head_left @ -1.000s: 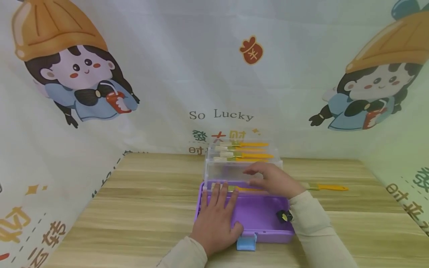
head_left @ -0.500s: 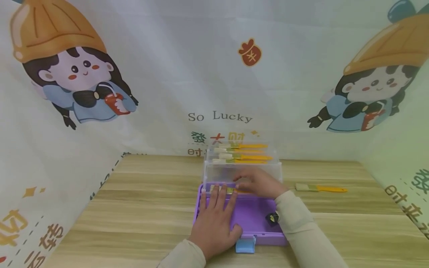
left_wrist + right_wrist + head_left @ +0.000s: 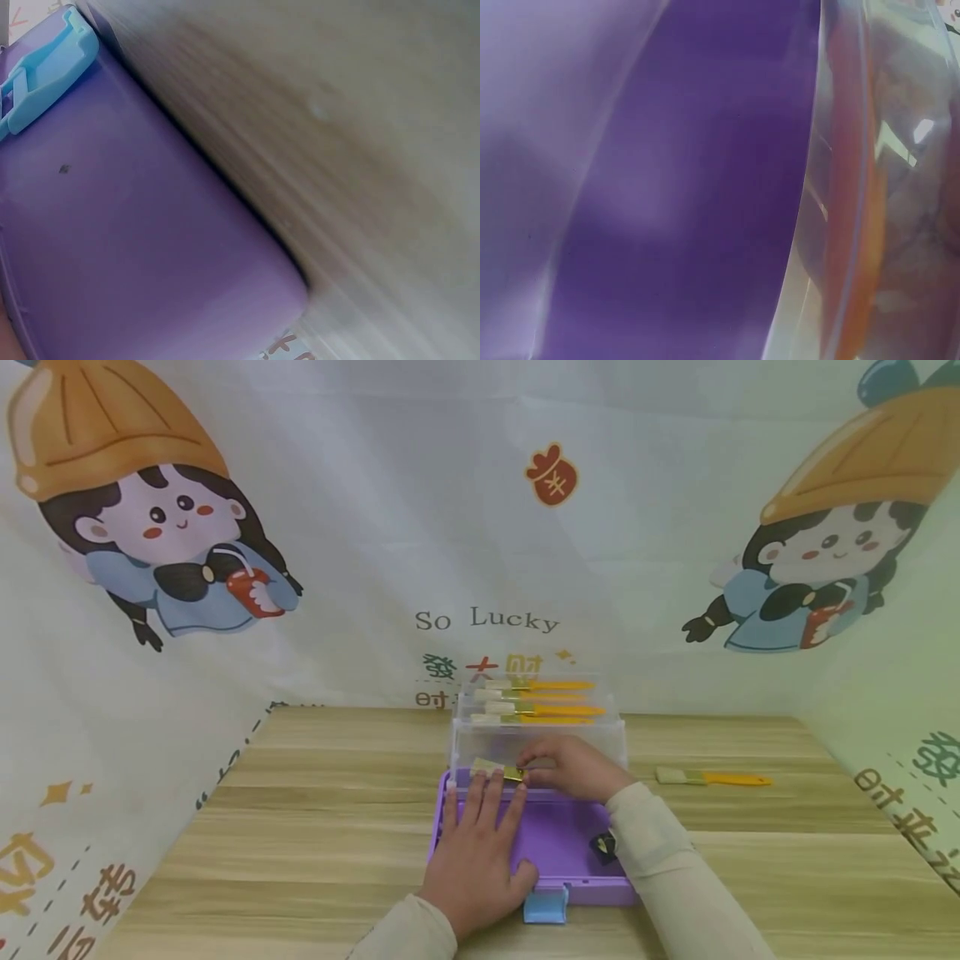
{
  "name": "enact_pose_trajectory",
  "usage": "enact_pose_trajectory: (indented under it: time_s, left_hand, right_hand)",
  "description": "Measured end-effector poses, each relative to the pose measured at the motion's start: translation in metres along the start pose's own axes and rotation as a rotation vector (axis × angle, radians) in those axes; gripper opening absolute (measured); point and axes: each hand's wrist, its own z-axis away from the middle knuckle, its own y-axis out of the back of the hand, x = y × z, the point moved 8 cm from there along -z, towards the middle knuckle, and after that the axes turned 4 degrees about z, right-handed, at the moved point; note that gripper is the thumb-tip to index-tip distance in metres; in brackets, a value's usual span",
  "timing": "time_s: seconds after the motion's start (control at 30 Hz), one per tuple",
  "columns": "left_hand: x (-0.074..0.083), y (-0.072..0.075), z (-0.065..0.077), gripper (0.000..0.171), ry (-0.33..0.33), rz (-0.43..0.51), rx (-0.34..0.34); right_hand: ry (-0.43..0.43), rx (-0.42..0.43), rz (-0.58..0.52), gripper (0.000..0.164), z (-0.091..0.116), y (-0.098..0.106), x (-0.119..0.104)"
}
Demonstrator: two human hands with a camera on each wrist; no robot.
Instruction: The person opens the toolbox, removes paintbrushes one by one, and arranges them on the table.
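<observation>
**Brush (image 3: 489, 767) pinched at the far side of the box (image 3: 558, 839)**

We see the right hand (image 3: 573, 767) pinching the brush near its metal band, by the clear lid (image 3: 487, 743). The left hand (image 3: 474, 872) lies spread over the box's left part, fingers straight; we cannot tell whether they touch the brush. We count four brushes (image 3: 567, 711) in the lid, and a loose brush (image 3: 738, 780) to the right on the table (image 3: 337, 827).

Wood-grain table (image 3: 300, 827) — cartoon-printed cloth (image 3: 382, 502) behind
</observation>
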Motion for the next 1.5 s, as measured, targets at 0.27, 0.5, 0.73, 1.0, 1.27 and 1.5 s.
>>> enact_pose_trajectory:
  time_s: [0.27,0.5,0.73,1.0,1.27,1.5]
  left_hand:
    - [0.0,0.0,0.0,0.082,0.002,-0.003,-0.006]
    - [-0.001,0.0,0.001,0.081,0.008,-0.003,-0.013]
    - [-0.001,0.001,-0.001,0.08,0.012,0.004,-0.018]
    - [-0.001,-0.001,0.0,0.079,0.017,0.021,-0.035]
    - [-0.001,-0.001,0.0,0.078,0.021,0.037,-0.04]
    - [-0.002,-0.001,0.0,0.079,0.02,0.041,-0.037]
  right_hand:
    - [0.02,-0.01,0.033,0.015,-0.003,-0.001,-0.003]
    - [0.004,-0.004,0.053,0.016,-0.005,-0.001,-0.004]
    - [-0.001,-0.004,0.046,0.016,-0.005,0.0,-0.005]
    - [-0.019,0.056,0.059,0.017,-0.001,0.003,-0.006]
    - [-0.003,0.078,0.082,0.024,0.001,0.005,-0.006]
    - [-0.039,0.094,0.07,0.024,0.004,0.011,-0.004]
